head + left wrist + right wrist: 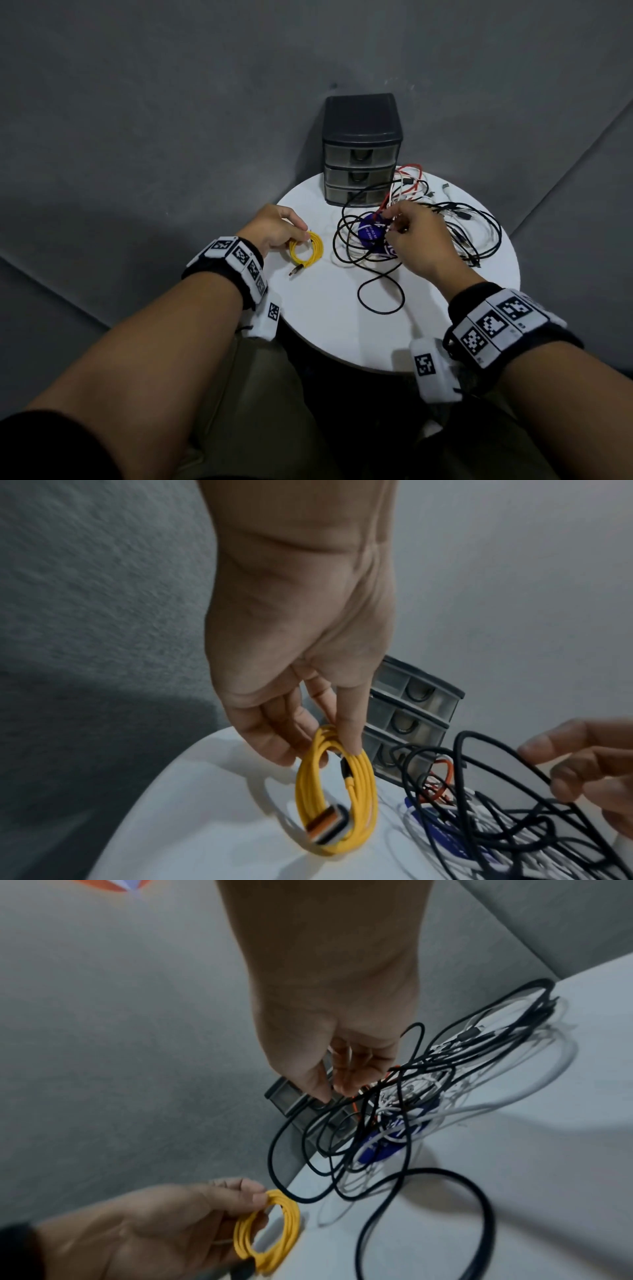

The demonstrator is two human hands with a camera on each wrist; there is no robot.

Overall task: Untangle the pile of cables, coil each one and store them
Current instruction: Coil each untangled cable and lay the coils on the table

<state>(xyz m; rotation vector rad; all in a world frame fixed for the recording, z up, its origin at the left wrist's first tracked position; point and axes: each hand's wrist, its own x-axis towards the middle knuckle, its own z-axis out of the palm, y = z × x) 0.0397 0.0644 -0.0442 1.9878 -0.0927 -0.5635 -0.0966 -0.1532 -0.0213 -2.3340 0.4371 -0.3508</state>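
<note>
A coiled yellow cable (319,250) (368,799) (291,1219) stands on edge on the round white table (342,325), its USB plug hanging at the bottom. My left hand (301,233) (329,748) pinches the top of this coil between thumb and fingers. To its right lies a tangle of black, white and red cables (455,233) (404,1096) with a blue round item (370,233) inside it. My right hand (390,222) (329,1093) is over the tangle's left part, fingers curled and pinching a strand there.
A dark three-drawer unit (361,150) (411,715) stands at the table's back edge, all drawers closed. A loose black cable loop (380,294) trails toward the front of the table. Grey upholstery surrounds the table.
</note>
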